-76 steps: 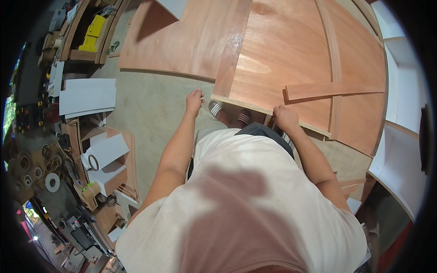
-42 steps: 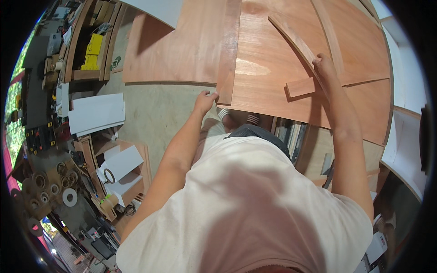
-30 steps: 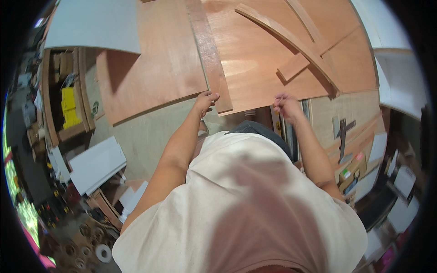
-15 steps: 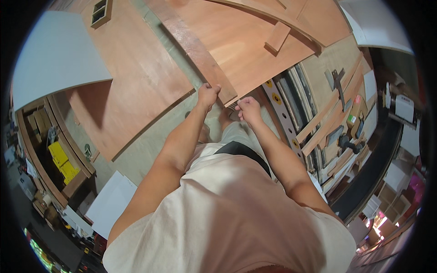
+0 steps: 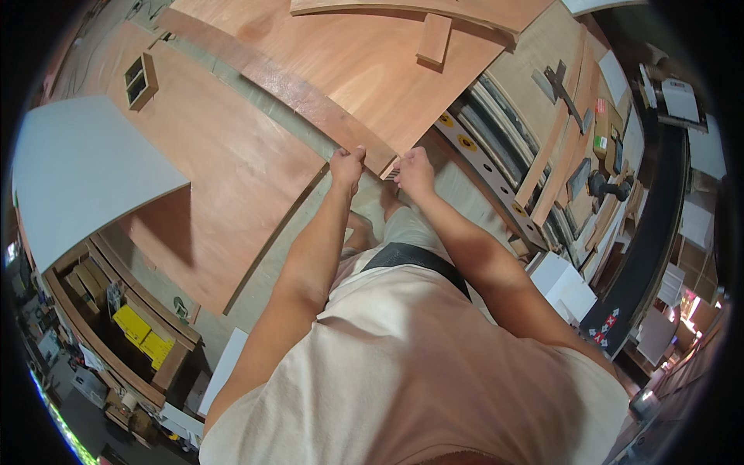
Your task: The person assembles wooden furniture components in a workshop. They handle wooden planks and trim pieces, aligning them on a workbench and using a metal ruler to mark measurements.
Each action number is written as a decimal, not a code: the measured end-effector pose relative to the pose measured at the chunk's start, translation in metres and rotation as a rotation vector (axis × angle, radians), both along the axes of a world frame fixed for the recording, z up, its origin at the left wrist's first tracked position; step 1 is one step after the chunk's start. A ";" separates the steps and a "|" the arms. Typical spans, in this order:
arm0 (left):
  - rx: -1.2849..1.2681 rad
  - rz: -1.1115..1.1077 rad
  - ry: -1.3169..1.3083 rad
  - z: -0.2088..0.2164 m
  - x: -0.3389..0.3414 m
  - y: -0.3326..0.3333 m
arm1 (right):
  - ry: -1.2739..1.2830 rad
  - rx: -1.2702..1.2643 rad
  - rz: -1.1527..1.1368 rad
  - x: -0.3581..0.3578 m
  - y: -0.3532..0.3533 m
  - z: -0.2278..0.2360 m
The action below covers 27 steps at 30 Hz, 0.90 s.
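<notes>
A long, narrow reddish-brown wood strip (image 5: 302,97) runs from the far left down to its near end in front of me. My left hand (image 5: 346,167) is closed around the left edge of the strip near that end, with the thumb on top. My right hand (image 5: 415,170) is closed at the strip's near right corner, fingers pinched together; whatever may be between them is hidden. Under the strip and to its right lies a large plywood sheet (image 5: 364,54). A short wood block (image 5: 435,39) rests on that sheet.
To the left lies another plywood sheet (image 5: 225,147) with a small wooden frame box (image 5: 141,81) on it. A white curved panel (image 5: 85,170) stands at far left. Yellow boxes (image 5: 143,335) sit in a wooden bin. At right are a metal square (image 5: 570,97) and a dark power tool (image 5: 608,186).
The view has turned, so the strip now slants more to the left. My right hand has come closer to the strip's near corner. My left hand keeps its hold on the edge.
</notes>
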<state>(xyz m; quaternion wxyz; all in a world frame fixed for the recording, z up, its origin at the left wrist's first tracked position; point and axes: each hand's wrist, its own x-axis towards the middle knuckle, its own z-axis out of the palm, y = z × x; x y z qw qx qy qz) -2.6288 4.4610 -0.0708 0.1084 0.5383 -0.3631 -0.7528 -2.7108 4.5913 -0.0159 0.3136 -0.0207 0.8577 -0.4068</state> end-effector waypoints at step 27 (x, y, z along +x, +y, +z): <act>0.031 -0.026 0.080 -0.023 0.002 0.000 | -0.233 -0.003 0.649 0.039 0.037 0.002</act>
